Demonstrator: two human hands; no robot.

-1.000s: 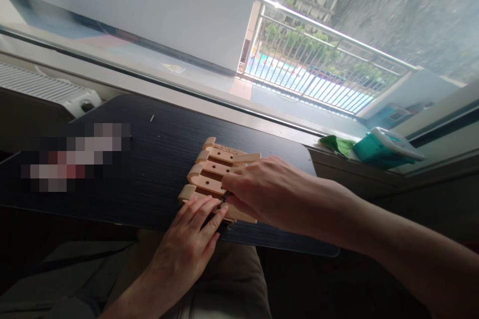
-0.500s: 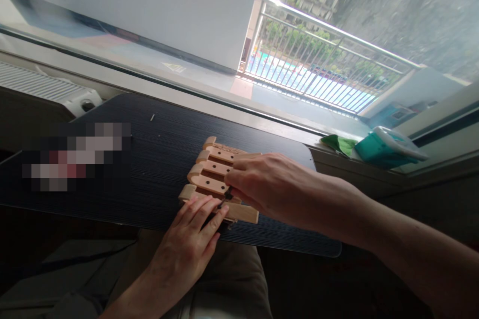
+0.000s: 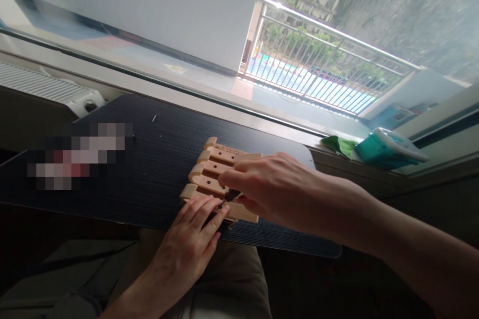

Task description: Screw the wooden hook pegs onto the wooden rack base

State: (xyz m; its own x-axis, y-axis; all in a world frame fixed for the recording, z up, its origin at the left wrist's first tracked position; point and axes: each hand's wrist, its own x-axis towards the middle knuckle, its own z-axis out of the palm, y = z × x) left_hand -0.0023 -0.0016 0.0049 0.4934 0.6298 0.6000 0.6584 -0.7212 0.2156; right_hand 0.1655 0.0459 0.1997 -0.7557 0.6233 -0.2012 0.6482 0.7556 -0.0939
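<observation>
Wooden piece: a pale, slatted wooden piece [image 3: 215, 184] is set on the dark bench [image 3: 153, 169], near the edge on the wearer's side; its rounded ends are turned to the left of the view, and dark round spots are seen along its slats.
Dark tool: a slim dark tool [image 3: 232, 194] is held at a slant over the nearest slat, its lower end brought close to the left fingertips; whether the wood is touched by its tip cannot be told.
Right hand: the tool is gripped by the right hand [image 3: 271, 182], its fingers closed around it, and part of the wood is covered.
Left hand: the left hand [image 3: 192, 237] is laid over the near edge of the wood, its fingers extended and slightly parted, with nothing seen grasped.
Bench far end: a small white stick [image 3: 154, 118] is left by itself; a pixelated patch [image 3: 88, 149] is also seen, its content hidden.
Window side: a green cloth [image 3: 340, 145] and a teal tub [image 3: 387, 148] are placed side by side.
Beyond glass: a metal railing [image 3: 337, 31] is brightly lit.
</observation>
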